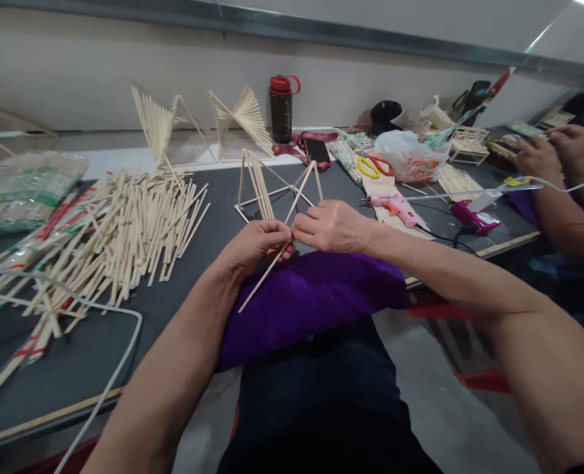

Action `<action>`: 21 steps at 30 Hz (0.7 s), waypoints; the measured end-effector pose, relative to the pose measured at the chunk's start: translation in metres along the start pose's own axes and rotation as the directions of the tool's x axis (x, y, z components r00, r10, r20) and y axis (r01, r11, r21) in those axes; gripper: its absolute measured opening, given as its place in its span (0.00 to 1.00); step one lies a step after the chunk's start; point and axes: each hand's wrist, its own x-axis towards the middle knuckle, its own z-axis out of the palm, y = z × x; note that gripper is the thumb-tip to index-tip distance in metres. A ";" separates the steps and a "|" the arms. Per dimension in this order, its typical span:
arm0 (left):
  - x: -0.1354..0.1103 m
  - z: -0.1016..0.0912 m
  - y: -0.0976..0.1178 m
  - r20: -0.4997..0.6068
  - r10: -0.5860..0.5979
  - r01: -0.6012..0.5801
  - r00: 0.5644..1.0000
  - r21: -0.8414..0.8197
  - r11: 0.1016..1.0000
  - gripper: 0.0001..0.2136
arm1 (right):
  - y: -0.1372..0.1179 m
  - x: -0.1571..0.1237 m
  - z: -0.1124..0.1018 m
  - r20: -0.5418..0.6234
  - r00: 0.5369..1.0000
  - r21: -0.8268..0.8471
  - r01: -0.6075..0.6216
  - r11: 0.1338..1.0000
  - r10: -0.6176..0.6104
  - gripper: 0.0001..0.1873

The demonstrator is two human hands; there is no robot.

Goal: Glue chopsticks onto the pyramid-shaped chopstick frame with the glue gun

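Note:
My left hand (262, 247) pinches a thin wooden stick at the near corner of a stick frame (259, 187). Its fingertips meet those of my right hand (334, 227), which is also closed; whatever lies between the right fingers is hidden. One long wooden stick (262, 283) slants between the hands, its lower end sticking out toward me over a purple cloth (316, 289). The frame stands on the dark table beyond my hands, with several sticks set side by side on its left part and a peaked corner on its right.
A heap of loose sticks (138, 224) covers the table's left. Behind stand twisted stick models (156, 128) and a bottle (282, 112). To the right lie scissors (369, 167), a pink glue gun (395, 205) and a plastic bag (410, 155). Another person's hands (543, 158) work farther right.

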 end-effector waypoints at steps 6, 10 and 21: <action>0.002 0.006 -0.006 0.038 0.058 -0.058 0.998 -0.003 0.998 0.04 | -0.008 -0.012 0.004 -0.047 0.999 -0.026 -0.023 0.999 0.022 0.19; 0.000 0.006 -0.005 0.027 0.057 -0.056 0.998 -0.044 0.997 0.06 | 0.001 -0.030 0.003 -0.027 0.967 0.174 -0.245 0.954 0.253 0.19; -0.002 0.006 -0.002 -0.072 -0.025 0.015 0.997 -0.143 0.990 0.10 | 0.181 -0.105 0.097 0.462 0.114 -0.159 -0.965 0.208 0.880 0.18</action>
